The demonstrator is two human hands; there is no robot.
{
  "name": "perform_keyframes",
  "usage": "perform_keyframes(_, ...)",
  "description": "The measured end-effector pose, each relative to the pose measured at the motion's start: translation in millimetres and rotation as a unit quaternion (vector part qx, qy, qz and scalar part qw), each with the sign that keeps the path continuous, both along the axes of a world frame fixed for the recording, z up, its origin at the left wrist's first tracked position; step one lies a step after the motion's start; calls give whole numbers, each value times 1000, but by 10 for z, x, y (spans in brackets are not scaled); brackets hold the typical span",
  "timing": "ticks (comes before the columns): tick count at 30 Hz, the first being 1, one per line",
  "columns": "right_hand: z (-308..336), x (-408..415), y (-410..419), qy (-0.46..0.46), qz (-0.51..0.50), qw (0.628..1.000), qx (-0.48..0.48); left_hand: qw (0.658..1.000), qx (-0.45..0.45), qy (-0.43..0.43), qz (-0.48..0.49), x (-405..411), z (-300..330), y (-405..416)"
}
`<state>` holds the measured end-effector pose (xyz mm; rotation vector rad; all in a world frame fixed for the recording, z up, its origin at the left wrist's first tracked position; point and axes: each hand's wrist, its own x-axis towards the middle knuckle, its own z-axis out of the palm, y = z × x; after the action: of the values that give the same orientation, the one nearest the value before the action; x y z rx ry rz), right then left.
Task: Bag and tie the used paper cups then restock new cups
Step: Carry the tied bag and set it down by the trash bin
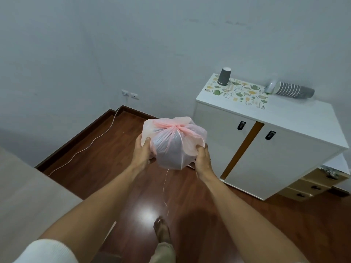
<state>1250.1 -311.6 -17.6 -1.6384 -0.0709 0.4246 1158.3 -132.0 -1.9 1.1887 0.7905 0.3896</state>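
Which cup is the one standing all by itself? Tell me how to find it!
Look for the white cabinet against the wall, with a mat of little teapot pictures on top. At the mat's far left corner stands one grey paper cup, turned upside down. The other grey cups lie on their side in a nested stack at the right, so the lone upright one is yours.

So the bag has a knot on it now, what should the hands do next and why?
Probably set the pink bag down on the floor. Its top is already knotted, and the left hand and right hand are both busy holding it in the air. With free hands, the person could reach the lying stack of new cups on the white cabinet.
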Motion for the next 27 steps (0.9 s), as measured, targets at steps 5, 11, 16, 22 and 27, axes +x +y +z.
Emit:
perform_keyframes(5,-15,740,574,33,-6,999,27,1000,7,15,8,818,-149,622)
perform_keyframes(11,133,1723,1382,53,-11,998,31,999,30,17,5,1840,-85,1495)
perform_keyframes(16,114,2290,1938,51,-5,998,27,999,21,8,24,2411,-42,2041)
perform_keyframes(22,-81,3035,2564,52,13,998,-16,998,-8,9,55,3107,-147,2618)
perform_keyframes(27,-362,3660,2989,75,5,997,-8,999,-12,7,42,3699,-310,3014)
